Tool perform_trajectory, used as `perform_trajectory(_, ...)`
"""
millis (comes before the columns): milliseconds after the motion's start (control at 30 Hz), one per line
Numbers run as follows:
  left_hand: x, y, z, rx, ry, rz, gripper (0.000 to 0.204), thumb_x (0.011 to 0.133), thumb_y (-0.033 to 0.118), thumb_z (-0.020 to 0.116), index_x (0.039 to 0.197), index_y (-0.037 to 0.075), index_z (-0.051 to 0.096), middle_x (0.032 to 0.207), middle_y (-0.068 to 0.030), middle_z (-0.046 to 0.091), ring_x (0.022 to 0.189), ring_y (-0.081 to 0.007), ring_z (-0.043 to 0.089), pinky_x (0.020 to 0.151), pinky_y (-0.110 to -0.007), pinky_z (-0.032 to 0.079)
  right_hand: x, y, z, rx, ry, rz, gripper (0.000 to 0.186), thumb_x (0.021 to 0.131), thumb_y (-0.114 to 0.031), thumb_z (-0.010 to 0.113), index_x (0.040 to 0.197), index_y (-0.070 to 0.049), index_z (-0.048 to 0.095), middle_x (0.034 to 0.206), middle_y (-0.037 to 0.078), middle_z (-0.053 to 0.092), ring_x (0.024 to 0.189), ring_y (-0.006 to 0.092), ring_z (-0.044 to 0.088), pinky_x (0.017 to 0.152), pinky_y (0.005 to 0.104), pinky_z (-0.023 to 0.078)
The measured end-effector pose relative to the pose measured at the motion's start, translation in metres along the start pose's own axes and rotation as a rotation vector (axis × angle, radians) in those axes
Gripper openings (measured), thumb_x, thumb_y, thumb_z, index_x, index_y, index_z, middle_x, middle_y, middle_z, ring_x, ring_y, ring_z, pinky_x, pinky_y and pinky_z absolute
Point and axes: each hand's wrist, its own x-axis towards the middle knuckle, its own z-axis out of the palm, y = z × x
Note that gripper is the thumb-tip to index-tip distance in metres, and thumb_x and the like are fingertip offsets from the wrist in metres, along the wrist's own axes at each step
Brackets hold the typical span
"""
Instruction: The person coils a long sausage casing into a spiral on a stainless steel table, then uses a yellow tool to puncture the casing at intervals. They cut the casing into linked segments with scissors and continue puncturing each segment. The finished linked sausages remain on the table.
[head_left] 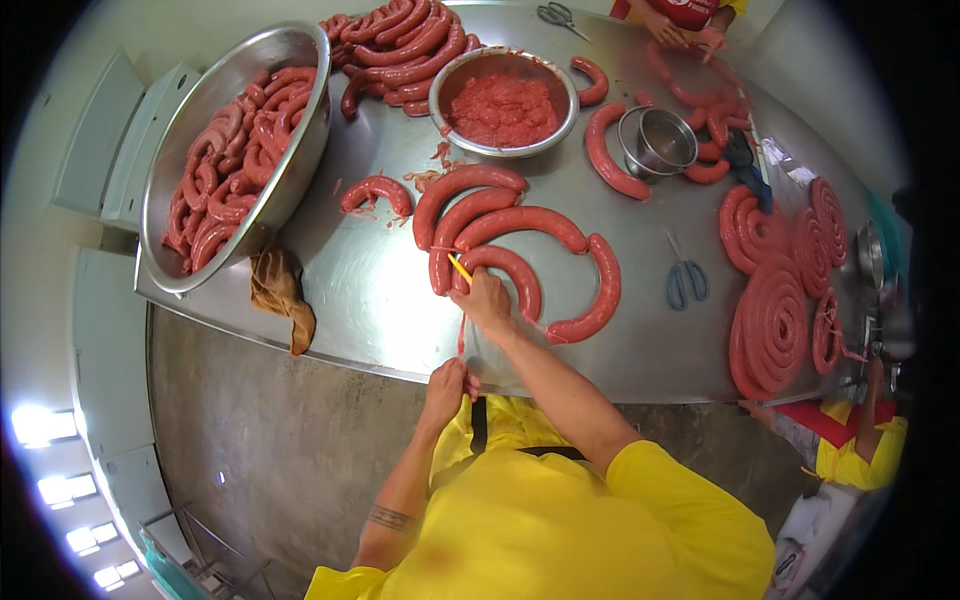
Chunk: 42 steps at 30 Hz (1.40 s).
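Observation:
My right hand (486, 303) is closed round a slim yellow tool (458, 267), whose kind I cannot make out. It is over the near ends of a linked chain of thick red sausages (522, 222), curved on the steel table. My left hand (447, 392), fingers pinched, is at the table's near edge, holding the lower end of a thin sausage casing (462, 335). That pale strand runs up from it toward my right hand. Beside the chain, a short curved sausage (378, 192) lies with scraps of casing around it.
A large steel tub (322, 110) of sausages stands left, a brown cloth (280, 295) beside it. Behind are a bowl (443, 112) of ground meat and a sausage pile (410, 50). Blue-handled scissors (687, 285) and sausage coils (770, 325) lie right. Another person's hands (690, 35) work at the far edge.

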Motion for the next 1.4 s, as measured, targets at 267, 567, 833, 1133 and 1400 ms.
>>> perform_trajectory(267,-0.035,0.100,0.012,-0.085,0.160,0.171,0.036,0.108,0.035,0.040,0.088,0.006,0.047,0.076,-0.0124,0.060,0.061,-0.0191,0.057,0.057,-0.032,0.048,-0.090,0.061,-0.188,0.872,-0.397,0.123,0.014,0.105,-0.020,0.056,0.110,-0.007,0.057,0.075,-0.004,0.051,0.056,0.0057,0.047,0.048,0.0235,0.037)
perform_trajectory(567,0.101,0.357,0.106,-0.105,-0.100,0.997,0.029,0.105,0.028,0.048,0.091,0.003,0.054,0.079,-0.0128,0.061,0.067,-0.0186,0.059,0.058,-0.031,0.048,-0.179,0.233,-0.279,0.230,0.085,0.427,0.021,0.094,-0.011,0.065,0.112,-0.001,0.063,0.095,0.009,0.066,0.075,0.0181,0.065,0.068,0.0328,0.055)
perform_trajectory(833,0.299,0.286,0.074,1.051,0.040,0.565,0.038,0.084,0.023,0.068,0.107,-0.008,0.065,0.100,-0.0320,0.069,0.088,-0.0425,0.070,0.080,-0.046,0.055,-0.132,0.258,-0.298,0.065,0.360,0.210,0.025,0.083,-0.003,0.073,0.107,-0.001,0.065,0.105,0.016,0.066,0.093,0.0295,0.067,0.083,0.0396,0.053)
perform_trajectory(1133,0.258,0.166,0.035,1.286,0.365,0.590,0.057,0.085,0.047,0.074,0.097,-0.008,0.066,0.095,-0.0292,0.069,0.090,-0.0419,0.068,0.083,-0.048,0.052,-0.050,0.267,-0.305,-0.291,0.367,0.145,0.053,0.080,-0.018,0.080,0.126,-0.006,0.054,0.123,0.019,0.055,0.114,0.0409,0.053,0.096,0.0515,0.044)
perform_trajectory(1400,0.213,0.189,-0.013,1.287,-0.089,0.394,0.052,0.088,0.042,0.072,0.107,-0.005,0.062,0.098,-0.0274,0.068,0.099,-0.0408,0.065,0.085,-0.052,0.050,-0.057,0.281,-0.316,-0.806,0.605,0.110,0.063,0.082,-0.036,0.080,0.125,0.001,0.053,0.129,0.023,0.054,0.120,0.0419,0.052,0.094,0.0535,0.047)
